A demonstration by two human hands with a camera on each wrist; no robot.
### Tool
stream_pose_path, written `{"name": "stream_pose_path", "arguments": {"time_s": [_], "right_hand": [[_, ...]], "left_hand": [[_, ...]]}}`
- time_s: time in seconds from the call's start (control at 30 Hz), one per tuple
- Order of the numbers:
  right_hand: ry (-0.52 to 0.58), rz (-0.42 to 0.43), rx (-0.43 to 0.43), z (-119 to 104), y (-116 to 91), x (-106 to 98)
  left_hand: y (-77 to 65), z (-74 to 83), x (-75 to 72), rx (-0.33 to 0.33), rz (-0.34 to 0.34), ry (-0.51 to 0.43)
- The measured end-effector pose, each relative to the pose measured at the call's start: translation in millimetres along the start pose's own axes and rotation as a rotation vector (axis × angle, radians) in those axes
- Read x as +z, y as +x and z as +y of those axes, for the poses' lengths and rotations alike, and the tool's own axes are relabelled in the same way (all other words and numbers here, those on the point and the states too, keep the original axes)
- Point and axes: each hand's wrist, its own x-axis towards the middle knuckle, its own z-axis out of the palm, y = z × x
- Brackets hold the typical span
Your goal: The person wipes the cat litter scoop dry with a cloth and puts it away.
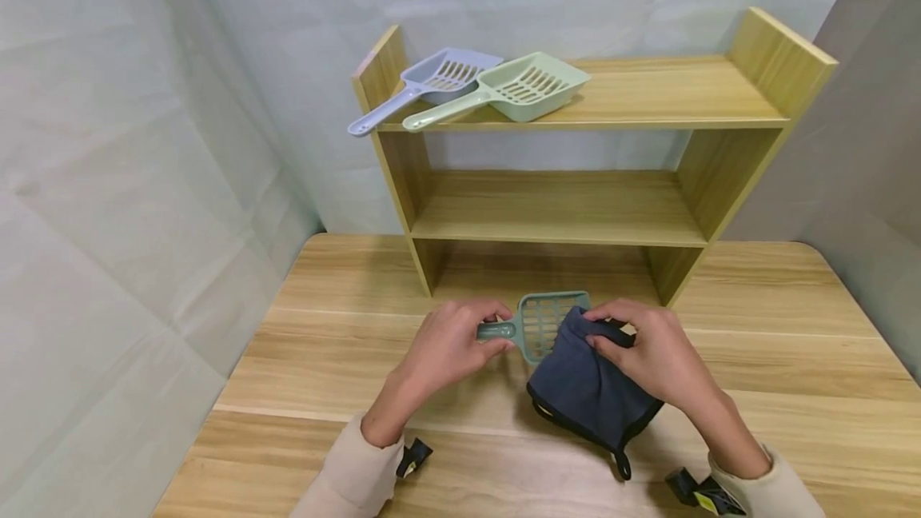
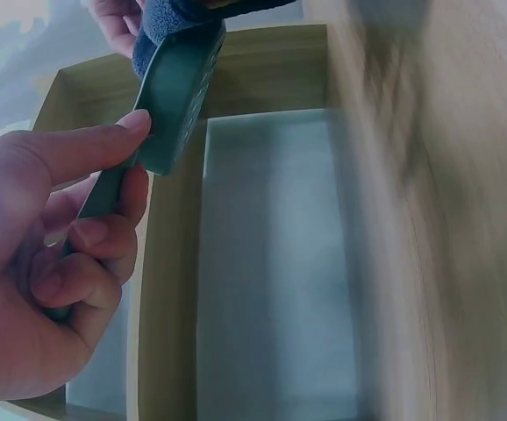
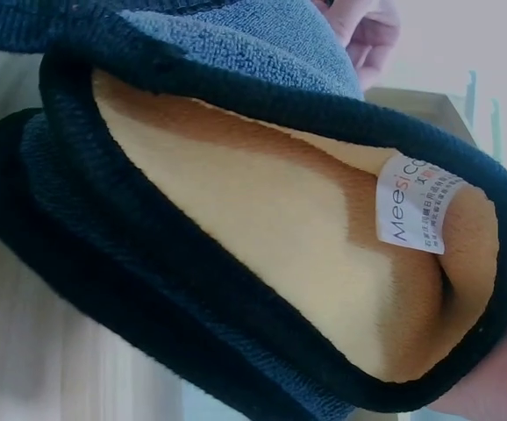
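Note:
My left hand (image 1: 446, 346) grips the handle of a dark green slotted litter scoop (image 1: 502, 330), held above the table with its head toward the right. Its thumb lies along the scoop (image 2: 173, 101) in the left wrist view. With fingers and thumb, my right hand (image 1: 655, 350) pinches a dark blue cleaning cloth (image 1: 593, 386) against the far right side of the scoop's head. The cloth drapes toward me, a loop hanging at its corner. The right wrist view shows black edging, a tan inner side (image 3: 262, 210) and a white label (image 3: 407, 206); the cloth covers most of that hand there.
A wooden shelf unit (image 1: 561, 206) stands at the back of the wooden table (image 1: 324, 358). On its top left lie a lavender scoop (image 1: 392, 109) and a pale green scoop (image 1: 449, 110), their handles jutting past the front edge. Pale fabric walls (image 1: 129, 182) surround the table.

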Motion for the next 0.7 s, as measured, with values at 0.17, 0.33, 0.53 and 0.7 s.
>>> {"name": "stream_pose_path", "arguments": {"time_s": [0.17,0.33,0.53,0.7], "right_hand": [[0.008,0.002,-0.017,-0.2,0.2,3.9],[0.045,-0.018,-0.02,-4.2,-0.2,11.7],[0.073,-0.064,-0.006,-11.7,-1.2,19.0],[0.071,-0.072,0.002,-11.1,-2.1,16.9]], "left_hand": [[0.7,0.0,1.8,0.026,-0.001,0.002],[0.8,4.7,6.8,0.067,-0.016,0.017],[0.3,9.4,13.5,0.092,-0.04,0.03],[-0.1,9.3,12.4,0.071,-0.054,0.028]]}}
